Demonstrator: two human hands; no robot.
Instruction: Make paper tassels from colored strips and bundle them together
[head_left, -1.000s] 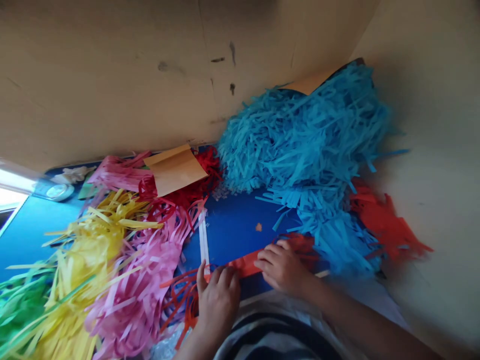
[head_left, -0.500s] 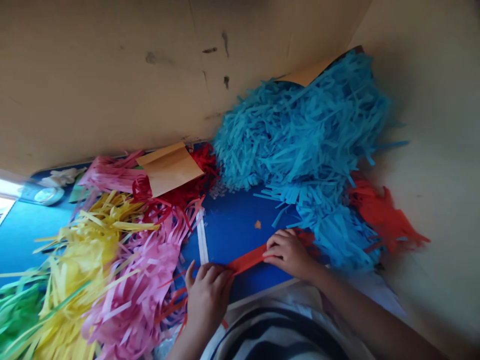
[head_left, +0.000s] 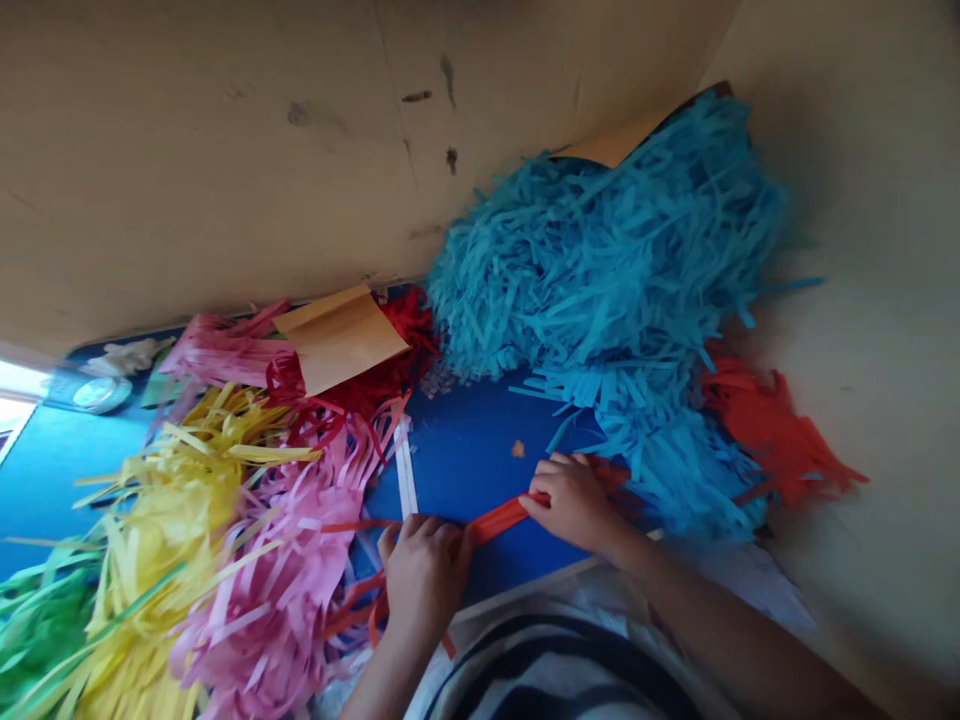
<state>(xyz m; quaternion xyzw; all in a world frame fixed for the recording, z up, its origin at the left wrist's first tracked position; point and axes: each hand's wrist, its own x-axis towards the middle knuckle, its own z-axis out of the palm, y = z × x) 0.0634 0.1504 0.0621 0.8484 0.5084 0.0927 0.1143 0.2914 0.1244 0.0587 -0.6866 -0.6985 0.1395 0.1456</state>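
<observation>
A folded strip of red-orange fringed paper [head_left: 501, 518] lies on the blue table [head_left: 472, 450] between my hands. My left hand [head_left: 424, 578] is closed over its left end, fingers curled down, with loose red fringes spilling below it. My right hand [head_left: 571, 500] pinches the strip's right end with bent fingers, close to the edge of the big blue fringe heap [head_left: 607, 270].
Pink fringe [head_left: 277, 570], yellow fringe [head_left: 172, 500] and green fringe [head_left: 37, 620] pile up at the left. A tan paper bag [head_left: 341, 335] lies on dark red fringe [head_left: 390, 370]. More red-orange fringe [head_left: 772, 430] sits at the right by the wall. A white strip [head_left: 406, 470] lies on the table.
My hands have folded the red strip narrower and shifted along it. The left hand closed tighter and moved slightly up; the right hand slid a little toward the blue heap.
</observation>
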